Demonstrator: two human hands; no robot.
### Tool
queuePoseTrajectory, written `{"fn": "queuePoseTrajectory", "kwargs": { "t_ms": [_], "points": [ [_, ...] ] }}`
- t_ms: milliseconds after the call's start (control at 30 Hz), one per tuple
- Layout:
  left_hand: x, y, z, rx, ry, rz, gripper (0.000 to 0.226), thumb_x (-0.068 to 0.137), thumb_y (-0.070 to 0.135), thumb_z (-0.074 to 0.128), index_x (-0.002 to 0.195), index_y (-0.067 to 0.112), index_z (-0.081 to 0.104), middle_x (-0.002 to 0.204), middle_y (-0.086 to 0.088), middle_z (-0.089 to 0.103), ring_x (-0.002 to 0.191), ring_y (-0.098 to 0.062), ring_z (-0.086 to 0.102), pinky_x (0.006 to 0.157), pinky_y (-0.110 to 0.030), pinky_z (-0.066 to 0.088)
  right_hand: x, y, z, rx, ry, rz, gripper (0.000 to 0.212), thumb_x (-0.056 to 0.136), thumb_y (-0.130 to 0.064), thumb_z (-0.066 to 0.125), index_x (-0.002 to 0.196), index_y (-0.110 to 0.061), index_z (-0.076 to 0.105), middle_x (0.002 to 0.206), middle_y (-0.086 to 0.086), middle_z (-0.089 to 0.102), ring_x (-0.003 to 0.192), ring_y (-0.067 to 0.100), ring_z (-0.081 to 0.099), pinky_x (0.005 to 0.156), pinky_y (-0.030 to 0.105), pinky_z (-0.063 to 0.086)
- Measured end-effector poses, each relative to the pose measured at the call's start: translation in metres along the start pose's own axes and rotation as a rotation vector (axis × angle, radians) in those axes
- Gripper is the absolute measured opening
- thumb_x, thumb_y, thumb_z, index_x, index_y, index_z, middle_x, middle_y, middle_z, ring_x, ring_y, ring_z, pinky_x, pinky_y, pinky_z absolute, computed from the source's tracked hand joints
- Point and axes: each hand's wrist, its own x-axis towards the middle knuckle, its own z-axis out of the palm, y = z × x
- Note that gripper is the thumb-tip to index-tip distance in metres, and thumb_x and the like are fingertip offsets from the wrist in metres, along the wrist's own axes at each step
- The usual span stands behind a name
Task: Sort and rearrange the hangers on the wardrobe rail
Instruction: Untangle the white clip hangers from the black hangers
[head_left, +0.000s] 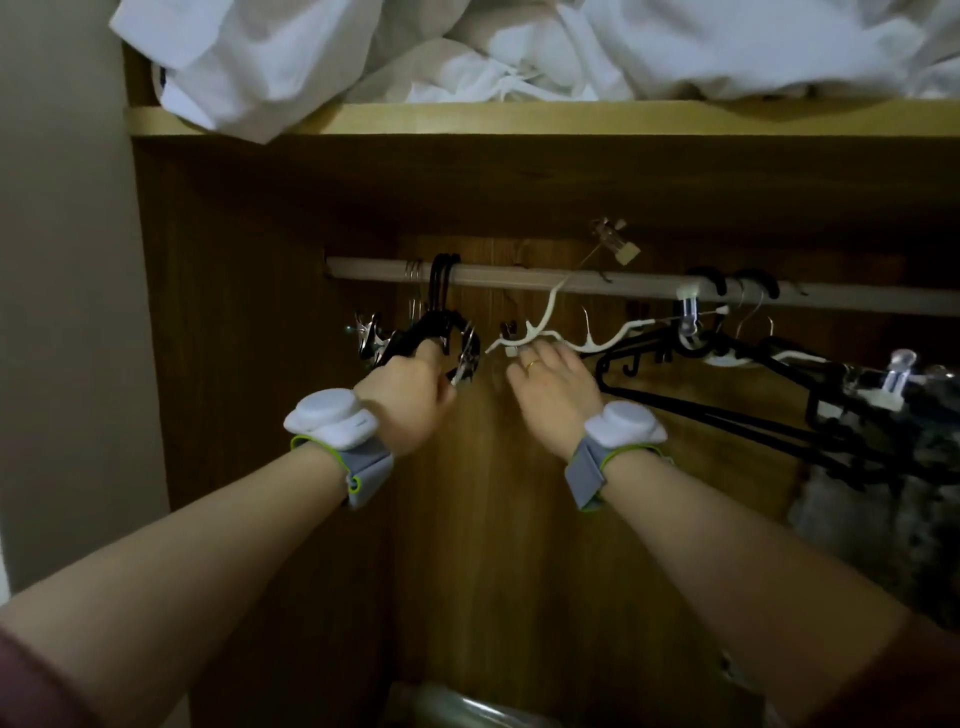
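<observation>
A pale wardrobe rail (519, 276) runs across the dark wooden wardrobe. At its left end hang black hangers with metal clips (441, 322); my left hand (410, 395) grips their lower part, fingers curled around the black plastic. A white hanger (550, 332) dangles crookedly from the middle of the rail, and my right hand (550, 384) reaches up under it, fingers touching its white arm. More black hangers (727, 400) and clear clip hangers (691, 312) crowd the right side of the rail.
A wooden shelf (519, 118) above the rail carries crumpled white bedding (467, 47) that droops over its front edge. A grey wall stands at the left. A dark patterned garment (893, 519) hangs at the lower right. Something shiny lies at the wardrobe bottom (457, 706).
</observation>
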Motion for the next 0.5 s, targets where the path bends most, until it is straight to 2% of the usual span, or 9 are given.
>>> {"fn": "queuePoseTrajectory", "kwargs": {
  "t_ms": [33,67,133,233,367,500],
  "points": [
    [0.000,-0.003,0.000,0.010,0.006,0.011,0.026,0.096,0.025,0.042,0.115,0.008,0.042,0.090,-0.015,0.062,0.080,-0.037,0.065,0.072,-0.042,0.056,0.011,0.006,-0.002,0.011,-0.006,0.002,0.050,0.076,-0.009,0.025,0.101,-0.006,0.068,0.114,0.017,0.066,0.113,0.032,0.059,0.105,0.042,0.038],
    [0.002,-0.006,-0.001,0.023,0.019,0.022,0.026,0.096,0.026,0.041,0.115,0.009,0.041,0.085,-0.012,0.060,0.077,-0.036,0.064,0.069,-0.040,0.055,0.022,0.012,0.000,-0.006,-0.032,-0.009,0.057,0.081,-0.008,0.017,0.120,-0.003,0.057,0.134,0.020,0.052,0.130,0.034,0.043,0.114,0.044,0.025],
    [0.006,-0.015,-0.004,0.033,0.050,0.028,0.024,0.097,0.026,0.040,0.114,0.009,0.041,0.082,-0.011,0.059,0.073,-0.034,0.062,0.065,-0.039,0.051,0.041,0.021,0.002,-0.040,-0.139,-0.011,0.050,0.093,-0.010,0.017,0.140,-0.006,0.034,0.152,0.017,0.027,0.143,0.033,0.018,0.118,0.045,0.005],
    [0.012,-0.022,-0.009,0.016,0.078,0.029,0.025,0.098,0.026,0.039,0.117,0.010,0.041,0.091,-0.015,0.063,0.078,-0.035,0.064,0.069,-0.043,0.054,0.057,0.027,0.011,-0.157,-0.229,-0.014,0.047,0.098,-0.019,0.028,0.144,-0.010,0.025,0.152,0.018,0.026,0.144,0.035,0.012,0.117,0.050,-0.001],
    [0.018,-0.027,-0.010,-0.010,0.101,0.027,0.024,0.099,0.024,0.036,0.118,0.009,0.039,0.086,-0.016,0.062,0.075,-0.038,0.062,0.067,-0.044,0.051,0.065,0.026,0.018,-0.238,-0.275,0.006,0.038,0.095,-0.015,0.033,0.130,-0.009,0.046,0.130,0.017,0.051,0.132,0.036,0.028,0.115,0.055,0.004],
    [0.021,-0.024,-0.004,-0.045,0.110,0.022,0.024,0.099,0.022,0.035,0.117,0.006,0.037,0.084,-0.018,0.061,0.072,-0.037,0.060,0.068,-0.047,0.050,0.064,0.024,0.019,-0.133,-0.194,-0.007,0.032,0.094,-0.012,0.035,0.120,-0.008,0.054,0.122,0.017,0.055,0.126,0.034,0.032,0.114,0.051,0.011]
  ]
}}
